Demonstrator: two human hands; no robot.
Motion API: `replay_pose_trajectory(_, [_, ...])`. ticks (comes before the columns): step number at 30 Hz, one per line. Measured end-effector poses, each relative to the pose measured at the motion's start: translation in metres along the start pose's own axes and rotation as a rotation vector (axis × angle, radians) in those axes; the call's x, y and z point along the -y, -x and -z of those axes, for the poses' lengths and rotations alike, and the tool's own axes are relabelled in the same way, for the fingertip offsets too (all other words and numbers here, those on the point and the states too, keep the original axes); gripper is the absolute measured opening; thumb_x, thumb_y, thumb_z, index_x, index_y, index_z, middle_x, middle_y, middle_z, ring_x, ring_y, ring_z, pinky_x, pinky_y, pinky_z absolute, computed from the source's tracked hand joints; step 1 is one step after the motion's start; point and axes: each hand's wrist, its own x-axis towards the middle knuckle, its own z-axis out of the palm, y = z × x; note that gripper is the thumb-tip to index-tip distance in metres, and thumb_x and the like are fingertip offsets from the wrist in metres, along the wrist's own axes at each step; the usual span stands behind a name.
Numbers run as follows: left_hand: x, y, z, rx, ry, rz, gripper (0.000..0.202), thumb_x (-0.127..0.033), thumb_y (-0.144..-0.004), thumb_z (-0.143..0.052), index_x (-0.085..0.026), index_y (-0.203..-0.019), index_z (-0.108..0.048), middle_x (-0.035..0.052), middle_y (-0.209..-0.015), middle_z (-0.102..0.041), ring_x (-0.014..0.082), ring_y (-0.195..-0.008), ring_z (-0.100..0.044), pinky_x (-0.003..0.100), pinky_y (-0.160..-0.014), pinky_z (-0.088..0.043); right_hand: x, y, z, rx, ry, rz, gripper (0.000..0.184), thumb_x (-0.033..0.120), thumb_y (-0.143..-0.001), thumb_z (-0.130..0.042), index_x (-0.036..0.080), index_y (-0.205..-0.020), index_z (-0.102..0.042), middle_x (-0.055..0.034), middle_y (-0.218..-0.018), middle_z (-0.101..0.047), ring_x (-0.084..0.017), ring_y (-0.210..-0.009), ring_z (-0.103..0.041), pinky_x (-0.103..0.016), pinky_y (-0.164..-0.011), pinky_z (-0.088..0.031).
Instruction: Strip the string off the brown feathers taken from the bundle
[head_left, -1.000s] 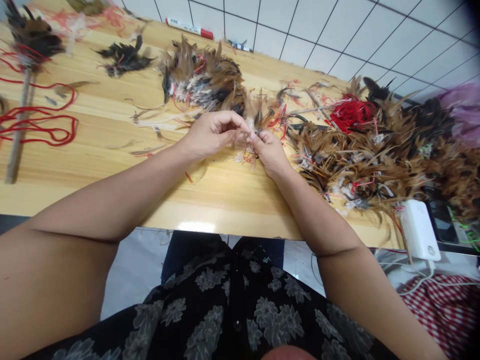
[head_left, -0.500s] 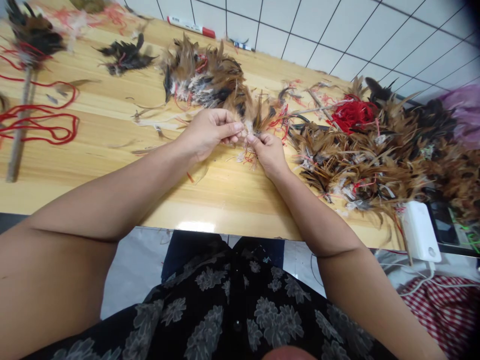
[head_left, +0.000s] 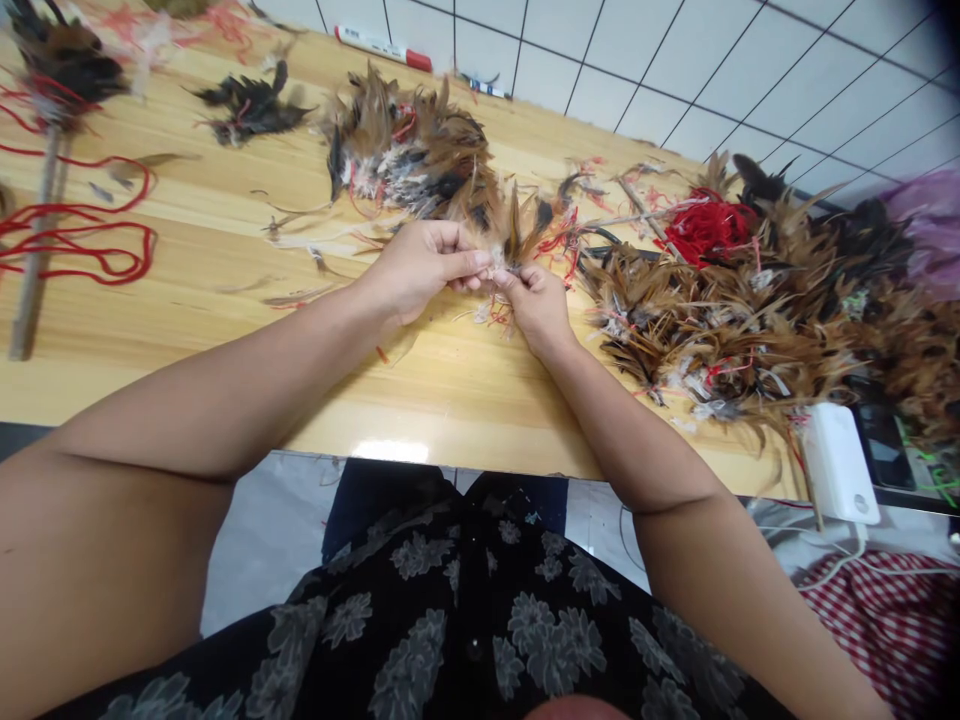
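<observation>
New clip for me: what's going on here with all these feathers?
A person's left-hand grip and right-hand grip meet at the pale base of a small brown feather bunch, just above the wooden table. The fine fingertip detail is too small to read. A large feather pile lies to the right with a red cord tangle; a feather-topped stick lies at far left.

Legible inscriptions: none. White marker with red cap (head_left: pixel 382 46), far edge of tabletop (head_left: pixel 465 400): faint print along barrel, too small to read. Small blue-and-white item (head_left: pixel 487 88), near the marker: markings unreadable. White plastic device (head_left: pixel 840 460), right, near edge: small round grey mark, detail indistinct.
</observation>
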Motion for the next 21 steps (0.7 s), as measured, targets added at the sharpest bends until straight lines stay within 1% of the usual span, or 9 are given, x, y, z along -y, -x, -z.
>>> replay_pose_trajectory(2, [-0.001,0.001,-0.002,-0.002,-0.014,0.007,0.04,-0.003,-0.1,-0.089,-0.02,-0.071,-0.068,-0.0016,-0.068,-0.072,0.0113,-0.065,-0.064,0.028,-0.07,-0.051,0.003,0.0,0.0,0.008,0.031,0.015,0.056,0.024,-0.104,-0.087,0.024,-0.067,-0.045,0.0073,-0.073,-0.039,-0.012,-0.077,-0.037,-0.032,-0.077,-0.033])
replay_pose_trajectory(5, [-0.005,0.002,-0.006,-0.026,-0.058,0.005,0.042,0.008,-0.098,-0.079,-0.019,-0.068,-0.067,-0.0018,-0.067,-0.072,0.011,-0.064,-0.062,0.029,-0.071,-0.049,0.007,0.001,0.001,0.036,0.063,0.03,0.06,0.022,-0.104,-0.087,0.024,-0.064,-0.042,0.0076,-0.072,-0.035,-0.012,-0.074,-0.036,-0.032,-0.076,-0.032])
replay_pose_trajectory(7, [-0.008,0.004,-0.009,-0.051,-0.103,-0.012,0.042,0.012,-0.096,-0.076,-0.018,-0.067,-0.068,-0.0026,-0.065,-0.071,0.0104,-0.064,-0.059,0.028,-0.071,-0.046,0.009,0.002,0.002,0.054,0.064,0.042,0.06,0.023,-0.103,-0.088,0.023,-0.064,-0.043,0.0076,-0.072,-0.035,-0.012,-0.074,-0.036,-0.032,-0.076,-0.032])
replay_pose_trajectory(9, [-0.009,0.005,-0.009,-0.075,-0.146,-0.022,0.041,0.012,-0.094,-0.076,-0.018,-0.067,-0.069,-0.0029,-0.066,-0.071,0.0106,-0.065,-0.059,0.027,-0.071,-0.044,0.009,0.002,0.002,0.075,0.061,0.059,0.059,0.025,-0.102,-0.09,0.023,-0.065,-0.044,0.0075,-0.072,-0.036,-0.011,-0.074,-0.037,-0.031,-0.076,-0.033])
replay_pose_trajectory(11, [-0.007,0.004,-0.008,-0.08,-0.182,-0.032,0.035,0.009,-0.092,-0.08,-0.017,-0.07,-0.071,-0.0023,-0.07,-0.073,0.0119,-0.068,-0.061,0.027,-0.072,-0.045,0.009,0.001,0.001,0.088,0.063,0.072,0.06,0.026,-0.101,-0.091,0.023,-0.064,-0.045,0.0075,-0.072,-0.037,-0.011,-0.073,-0.039,-0.031,-0.076,-0.034])
replay_pose_trajectory(13, [-0.001,0.003,-0.005,-0.069,-0.202,-0.048,0.029,0.003,-0.089,-0.086,-0.018,-0.074,-0.072,-0.0017,-0.075,-0.075,0.0135,-0.071,-0.064,0.028,-0.073,-0.048,0.007,0.0,0.001,0.09,0.078,0.077,0.06,0.026,-0.1,-0.092,0.023,-0.063,-0.045,0.0074,-0.071,-0.038,-0.011,-0.074,-0.041,-0.031,-0.076,-0.035])
replay_pose_trajectory(15, [0.004,0.001,-0.003,-0.056,-0.204,-0.069,0.027,-0.004,-0.087,-0.093,-0.018,-0.076,-0.072,-0.0016,-0.076,-0.075,0.0144,-0.072,-0.066,0.027,-0.073,-0.05,0.005,-0.001,0.001,0.094,0.096,0.087,0.057,0.026,-0.1,-0.091,0.022,-0.063,-0.048,0.0066,-0.071,-0.043,-0.012,-0.076,-0.045,-0.031,-0.079,-0.038])
replay_pose_trajectory(18, [0.009,-0.002,0.0,-0.045,-0.154,-0.066,0.031,-0.008,-0.084,-0.099,-0.019,-0.08,-0.07,-0.0021,-0.074,-0.073,0.0138,-0.069,-0.066,0.026,-0.071,-0.051,0.0,-0.002,0.002,0.12,0.102,0.122,0.046,0.024,-0.101,-0.089,0.021,-0.067,-0.058,0.0046,-0.074,-0.053,-0.014,-0.082,-0.053,-0.032,-0.086,-0.043])
replay_pose_trajectory(21, [0.005,-0.003,0.0,0.008,-0.102,-0.013,0.034,-0.009,-0.087,-0.1,-0.019,-0.08,-0.068,-0.0016,-0.071,-0.071,0.0125,-0.065,-0.064,0.025,-0.068,-0.051,-0.004,-0.003,0.002,0.139,0.099,0.163,0.036,0.024,-0.104,-0.085,0.021,-0.072,-0.066,0.0028,-0.078,-0.058,-0.016,-0.088,-0.059,-0.033,-0.093,-0.047])
